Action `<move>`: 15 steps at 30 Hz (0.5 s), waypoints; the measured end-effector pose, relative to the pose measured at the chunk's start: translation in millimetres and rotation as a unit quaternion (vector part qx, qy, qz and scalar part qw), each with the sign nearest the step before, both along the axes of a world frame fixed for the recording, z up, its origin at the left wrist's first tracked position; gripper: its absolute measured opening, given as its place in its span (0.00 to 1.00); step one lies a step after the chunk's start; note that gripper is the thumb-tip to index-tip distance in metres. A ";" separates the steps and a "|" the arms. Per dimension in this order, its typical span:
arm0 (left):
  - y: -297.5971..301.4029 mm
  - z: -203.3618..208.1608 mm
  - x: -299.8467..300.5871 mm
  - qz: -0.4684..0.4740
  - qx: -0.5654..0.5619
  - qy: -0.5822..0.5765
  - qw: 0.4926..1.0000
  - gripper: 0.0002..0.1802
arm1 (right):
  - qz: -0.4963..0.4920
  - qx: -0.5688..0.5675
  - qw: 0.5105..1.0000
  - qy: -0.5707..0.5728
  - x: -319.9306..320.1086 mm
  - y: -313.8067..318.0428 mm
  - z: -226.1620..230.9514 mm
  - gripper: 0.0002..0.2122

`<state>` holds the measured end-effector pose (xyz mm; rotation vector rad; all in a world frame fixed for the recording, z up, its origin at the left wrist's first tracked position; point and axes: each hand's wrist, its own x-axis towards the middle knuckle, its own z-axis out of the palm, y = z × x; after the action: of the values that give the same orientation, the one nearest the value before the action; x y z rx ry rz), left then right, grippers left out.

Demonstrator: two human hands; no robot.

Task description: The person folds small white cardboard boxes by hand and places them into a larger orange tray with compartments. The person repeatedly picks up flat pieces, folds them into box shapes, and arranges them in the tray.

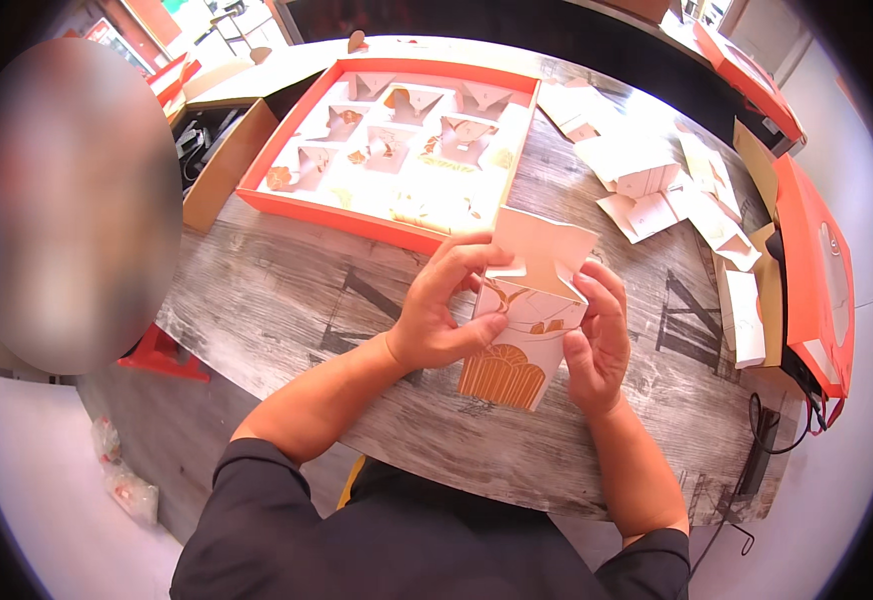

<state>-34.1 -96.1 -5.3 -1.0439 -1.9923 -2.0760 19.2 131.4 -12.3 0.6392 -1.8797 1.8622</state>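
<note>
"Gripping the white carton (529, 300) with both hands?"

"Yes. The left hand (439, 308) pinches its left side, thumb on the printed face; the right hand (602, 335) pinches the right edge. It's held above the tabletop (377, 385)."

"Which step?"

"Shaping the open end, I'd judge: the flap (547, 240) stands up. Next likely calls for steadying the walls while folding it."

"Farther out?"

"A red tray (342, 224) of white boxes ahead, loose cartons (647, 178) rightward."

From my remote seat, I have the left hand (447, 310) and right hand (602, 335) facing each other, fingers (462, 258) bent, thumbs (479, 333) below them; the left forearm (317, 400) slants inward, the right forearm (642, 465) rises more steeply.
</note>
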 end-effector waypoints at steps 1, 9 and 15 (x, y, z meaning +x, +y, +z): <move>2.6 -1.1 -1.3 -0.010 0.017 0.008 1.000 0.30 | 0.005 -0.011 1.000 -0.010 -0.5 0.6 -0.9 0.24; 4.9 -16.1 -3.4 -0.046 0.047 -0.079 0.995 0.21 | 0.012 -0.024 0.998 -0.060 -1.8 -0.8 -4.5 0.21; 10.1 -15.2 1.1 -0.017 0.060 -0.152 0.986 0.31 | 0.002 -0.102 0.990 -0.095 2.6 -12.3 0.6 0.23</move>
<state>-32.9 -86.0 -20.5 -0.7842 -1.9507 -2.4682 21.9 119.1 -11.7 0.4097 -1.7669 2.1489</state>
